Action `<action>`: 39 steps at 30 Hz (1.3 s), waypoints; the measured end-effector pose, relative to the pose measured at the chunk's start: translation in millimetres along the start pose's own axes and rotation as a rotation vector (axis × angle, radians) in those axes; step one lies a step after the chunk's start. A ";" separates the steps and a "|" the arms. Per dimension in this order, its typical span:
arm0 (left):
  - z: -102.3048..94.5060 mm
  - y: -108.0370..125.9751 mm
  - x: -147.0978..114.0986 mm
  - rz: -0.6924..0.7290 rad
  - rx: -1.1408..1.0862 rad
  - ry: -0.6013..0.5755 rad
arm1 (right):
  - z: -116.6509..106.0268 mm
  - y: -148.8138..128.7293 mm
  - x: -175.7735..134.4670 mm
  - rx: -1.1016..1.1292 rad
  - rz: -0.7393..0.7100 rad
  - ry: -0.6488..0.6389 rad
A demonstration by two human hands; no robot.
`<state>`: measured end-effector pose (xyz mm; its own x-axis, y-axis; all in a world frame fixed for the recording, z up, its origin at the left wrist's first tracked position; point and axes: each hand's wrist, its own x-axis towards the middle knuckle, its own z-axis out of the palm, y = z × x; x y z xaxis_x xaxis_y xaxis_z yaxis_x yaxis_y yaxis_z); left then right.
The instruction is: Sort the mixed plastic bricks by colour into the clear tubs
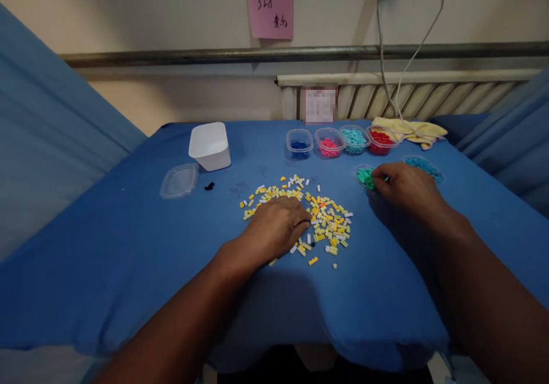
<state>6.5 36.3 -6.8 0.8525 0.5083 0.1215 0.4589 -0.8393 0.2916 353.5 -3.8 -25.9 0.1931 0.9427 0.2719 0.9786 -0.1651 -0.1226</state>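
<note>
A blue cloth (141,258) is spread over the table, and a loose pile of small yellow, cream and white bricks (330,224) is scattered across its middle. The left hand (281,224) is laid palm down over the left part of this pile, its fingers curled among the bricks. The right hand (403,183) is held at the near right side of a small heap of green bricks (364,177), with thumb and fingers brought close together at its edge. Because the fingertips of both hands are partly hidden, it cannot be told whether any brick is gripped by either. Just beyond the right hand, blue bricks (424,168) are gathered. Farther back, dark blue bricks (299,146), pink bricks (329,148), turquoise bricks (354,138) and red bricks (380,141) are kept in a row of clear tubs (299,156), beside which a yellow rag (407,129) is crumpled. To the left, a white tub (210,146) is placed near a shallow clear container (179,181) and a few black pieces (209,186).
</note>
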 end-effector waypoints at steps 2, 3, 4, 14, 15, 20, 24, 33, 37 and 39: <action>-1.2 -0.4 -0.5 -0.005 -0.007 -0.014 | 0.6 0.1 0.0 -0.017 -0.011 -0.027; -2.1 -0.6 -1.1 -0.021 -0.023 -0.016 | 0.4 0.6 0.4 -0.014 -0.016 -0.026; -3.2 -0.7 -1.8 -0.039 -0.054 -0.013 | -0.2 0.6 0.7 -0.003 -0.021 -0.010; -4.9 8.1 8.3 -0.422 -1.143 0.311 | -17.1 -98.9 -34.2 0.740 -0.522 0.131; -4.3 10.5 9.9 -0.415 -1.218 0.335 | -16.9 -109.3 -39.3 0.808 -0.538 0.114; -5.0 17.9 12.1 -0.425 -1.352 0.382 | -12.7 -129.1 -50.4 0.983 -0.375 0.130; -8.2 9.5 7.5 -0.402 -1.192 0.322 | -18.6 -121.2 -43.6 0.940 -0.310 0.162; -4.7 -10.1 -0.5 -0.172 -0.056 0.118 | -20.7 -6.8 0.8 0.385 -0.027 0.292; -6.6 -5.0 -0.7 -0.150 0.002 0.082 | -12.5 12.8 4.0 0.237 -0.020 0.143; -9.3 -4.5 -1.7 -0.159 -0.037 0.091 | -9.1 12.0 3.4 0.173 -0.027 0.082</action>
<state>0.7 40.9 0.5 0.7428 0.6510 0.1560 0.5754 -0.7400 0.3484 366.5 -5.2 -17.7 0.1793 0.9183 0.3529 0.9581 -0.0816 -0.2746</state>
